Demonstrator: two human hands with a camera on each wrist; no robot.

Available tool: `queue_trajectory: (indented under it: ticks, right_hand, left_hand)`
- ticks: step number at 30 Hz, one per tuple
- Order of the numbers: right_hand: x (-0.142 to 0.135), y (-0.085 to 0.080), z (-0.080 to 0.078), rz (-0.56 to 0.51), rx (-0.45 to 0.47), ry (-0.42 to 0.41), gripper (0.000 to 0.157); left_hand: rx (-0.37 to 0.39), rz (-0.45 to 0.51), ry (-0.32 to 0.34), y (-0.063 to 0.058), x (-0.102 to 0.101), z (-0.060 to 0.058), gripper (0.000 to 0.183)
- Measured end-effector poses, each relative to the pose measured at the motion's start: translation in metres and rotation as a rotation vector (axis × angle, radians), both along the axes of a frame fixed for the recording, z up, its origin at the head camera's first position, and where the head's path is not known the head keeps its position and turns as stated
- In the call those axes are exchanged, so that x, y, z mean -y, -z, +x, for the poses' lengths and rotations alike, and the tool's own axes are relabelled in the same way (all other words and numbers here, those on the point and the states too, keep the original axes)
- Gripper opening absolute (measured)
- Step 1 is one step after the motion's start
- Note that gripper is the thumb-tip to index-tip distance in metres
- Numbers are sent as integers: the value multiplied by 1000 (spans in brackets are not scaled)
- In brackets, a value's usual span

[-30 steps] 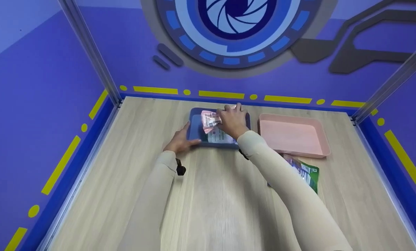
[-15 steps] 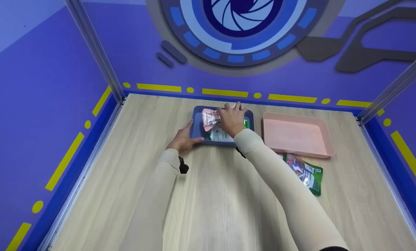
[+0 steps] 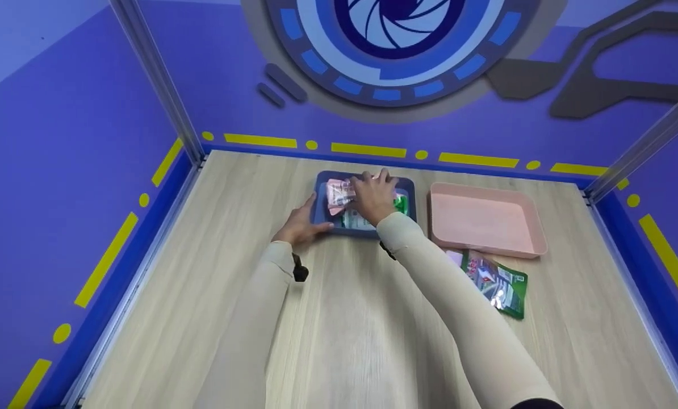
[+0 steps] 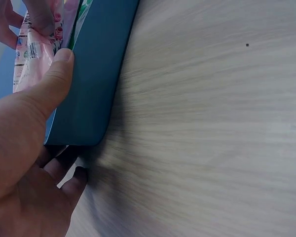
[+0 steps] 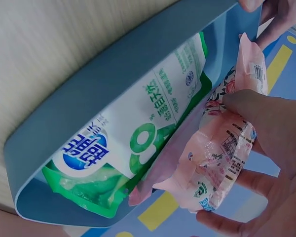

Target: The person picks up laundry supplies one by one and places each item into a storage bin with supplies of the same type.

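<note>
A blue tray (image 3: 320,211) sits toward the back of the table. My left hand (image 3: 298,227) grips its near left corner, thumb over the near rim (image 4: 84,89) and the other fingers outside the short end. My right hand (image 3: 375,196) holds a soft pink pouch printed with roses (image 5: 214,158), the thumb on one face and fingers spread across the other. That pouch is inside the tray's outline in the head view. Beneath it, a white and green laundry detergent pouch (image 5: 153,98) lies in the tray. The right hand partly hides both pouches in the head view.
Right of the blue tray stands a shallow pink tray (image 3: 486,221). In front of it lies a green and purple pouch (image 3: 502,287), partly covered by the right sleeve (image 3: 447,284). Blue wall panels (image 3: 373,130) border the table at the back and sides.
My right hand and the pink pouch have shifted slightly left and down over the blue tray, showing more green pouch at its right. My left hand keeps its place. The head view has shifted slightly.
</note>
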State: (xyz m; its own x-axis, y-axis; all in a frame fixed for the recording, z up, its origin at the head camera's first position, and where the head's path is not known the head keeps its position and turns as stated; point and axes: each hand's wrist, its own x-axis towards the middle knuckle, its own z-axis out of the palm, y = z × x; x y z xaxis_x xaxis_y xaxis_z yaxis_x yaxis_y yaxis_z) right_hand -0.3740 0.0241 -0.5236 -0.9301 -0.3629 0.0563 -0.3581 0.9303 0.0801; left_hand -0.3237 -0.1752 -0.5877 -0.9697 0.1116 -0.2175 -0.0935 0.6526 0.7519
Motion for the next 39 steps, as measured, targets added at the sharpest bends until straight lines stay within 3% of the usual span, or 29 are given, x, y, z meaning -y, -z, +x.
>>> queue_trajectory:
  ticks: [15, 24, 39]
  right_hand:
    - [5, 12, -1, 53, 26, 7, 71]
    - [8, 14, -1, 64, 34, 8, 70]
    - [7, 18, -2, 46, 50, -88, 77]
  left_hand:
    - [-35, -6, 20, 1, 1, -1, 106]
    - [-1, 2, -3, 0, -1, -1, 105]
    - [0, 18, -9, 1, -1, 0, 106]
